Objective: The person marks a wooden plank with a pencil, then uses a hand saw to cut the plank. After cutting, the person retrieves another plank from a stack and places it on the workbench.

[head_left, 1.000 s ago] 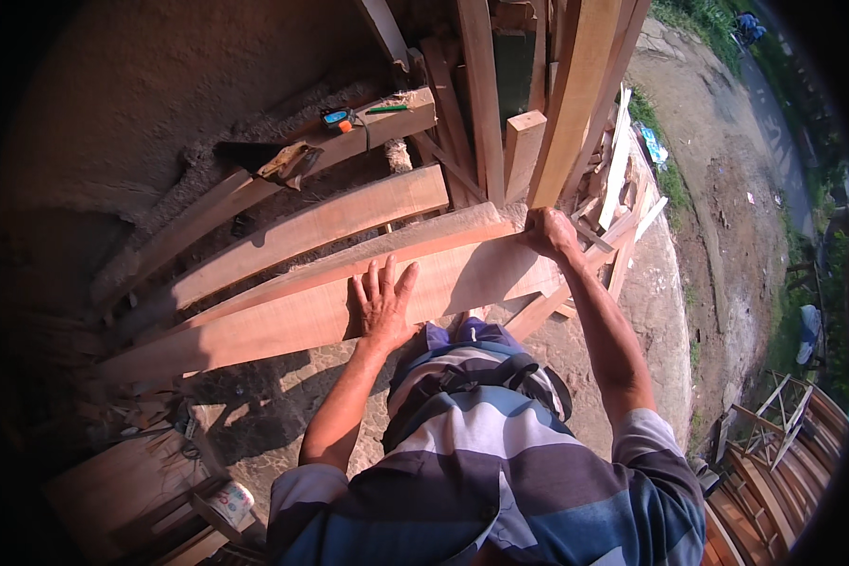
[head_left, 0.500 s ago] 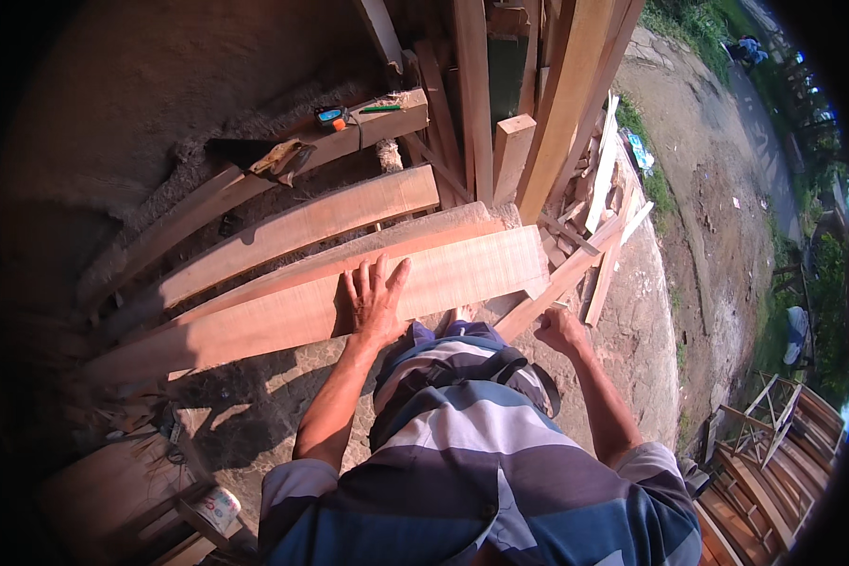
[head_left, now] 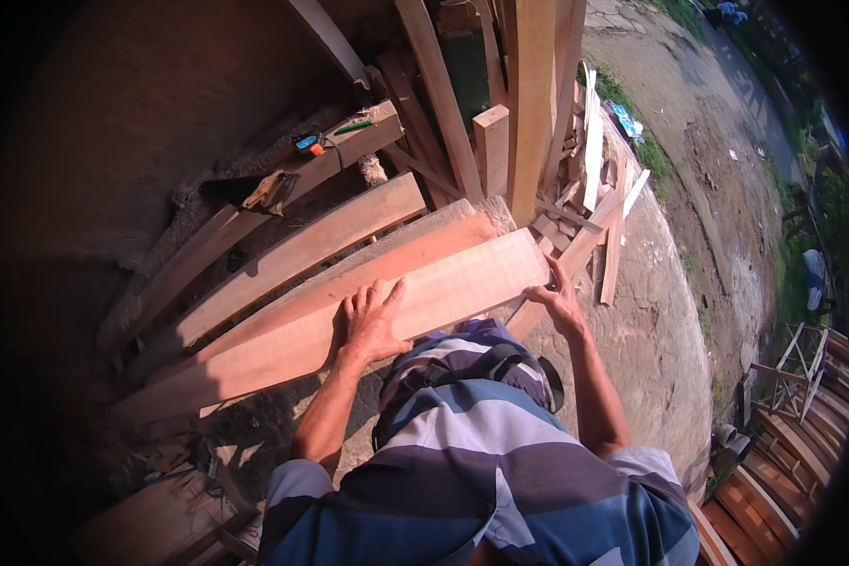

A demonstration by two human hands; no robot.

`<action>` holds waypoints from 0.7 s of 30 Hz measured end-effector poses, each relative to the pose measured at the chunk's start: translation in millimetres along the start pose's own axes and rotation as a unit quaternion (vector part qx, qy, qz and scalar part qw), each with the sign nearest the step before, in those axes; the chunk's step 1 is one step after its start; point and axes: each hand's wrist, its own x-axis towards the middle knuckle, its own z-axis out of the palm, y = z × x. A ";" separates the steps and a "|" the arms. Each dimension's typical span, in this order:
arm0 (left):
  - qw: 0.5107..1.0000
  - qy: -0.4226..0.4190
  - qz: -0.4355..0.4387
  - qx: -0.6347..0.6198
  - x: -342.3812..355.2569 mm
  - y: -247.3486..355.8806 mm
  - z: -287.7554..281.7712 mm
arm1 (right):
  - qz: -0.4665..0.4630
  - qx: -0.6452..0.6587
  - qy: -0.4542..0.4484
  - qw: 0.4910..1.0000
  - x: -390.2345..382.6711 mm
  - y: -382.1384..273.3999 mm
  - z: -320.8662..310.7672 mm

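A long, pale reddish wooden plank lies slanting in front of my body, its right end higher in view. My left hand rests on its upper face near the near edge, fingers spread. At the plank's right end, my right hand grips the near corner, thumb and fingers bent around it. Just beyond lies another reddish board, partly covered by the plank. A thick beam stands farther back.
Tall boards lean upright at the back. On the rear beam sit a blue tape measure, a green pencil and a saw with a wooden handle. Wood offcuts are piled to the right. Curved wooden pieces stand at lower right.
My right hand has opened from a loose fist beside my body and moved up onto the plank's right end. My left hand stays on the plank. The whole view has turned slightly.
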 end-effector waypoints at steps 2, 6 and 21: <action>0.999 -0.028 0.027 -0.031 9.7 -16.3 -7.3 | 0.005 0.011 0.004 1.000 2.6 -10.8 -1.7; 0.982 -0.132 0.077 -0.108 42.6 -50.3 -30.2 | -0.018 -0.074 -0.016 0.997 18.1 -47.7 0.4; 0.956 0.107 0.272 -0.021 131.5 100.9 -36.8 | 0.015 -0.204 -0.159 0.966 89.9 -103.0 -12.7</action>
